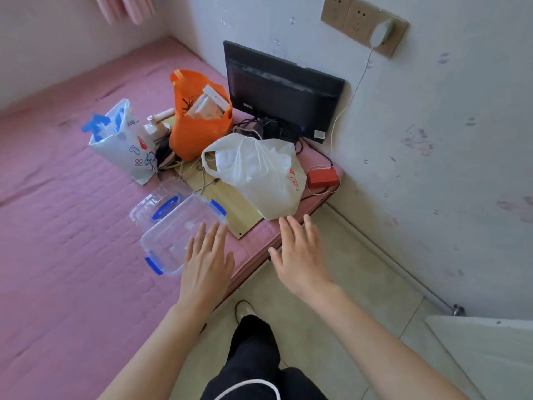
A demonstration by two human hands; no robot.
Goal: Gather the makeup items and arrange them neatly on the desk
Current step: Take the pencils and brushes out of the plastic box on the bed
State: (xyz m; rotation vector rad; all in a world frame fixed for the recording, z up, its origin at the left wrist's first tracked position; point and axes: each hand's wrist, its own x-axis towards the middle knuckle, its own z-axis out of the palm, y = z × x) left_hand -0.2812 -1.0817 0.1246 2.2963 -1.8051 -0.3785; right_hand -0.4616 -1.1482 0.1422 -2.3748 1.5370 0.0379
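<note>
As a person stands at the corner of a pink mattress (72, 226), both bare hands reach forward with fingers spread and nothing held, over a scatter of bags in which no makeup item can be clearly made out. At far left a white printed bag (127, 145) stands upright with blue plastic showing at its mouth, and just right of it a pale pump bottle (155, 125) pokes up beside an orange bag (199, 122) stuffed with light-coloured boxes. Nearer, a clear storage box (178, 235) with blue clips lies on the mattress, its lid (155, 200) just beyond it; the left hand (207, 264) hovers over the box's near right corner. The box looks rigid, light and smooth, so it would best be taken by its rim or clips. To the right, the right hand (300, 255) hangs open near a soft white carrier bag (259, 171) slumped on a wooden board (230, 203); limp and likely to spill, it should be lifted by its handle loops. Behind it stands a dark monitor (282, 90), and a red block (322, 177) sits at far right.
</note>
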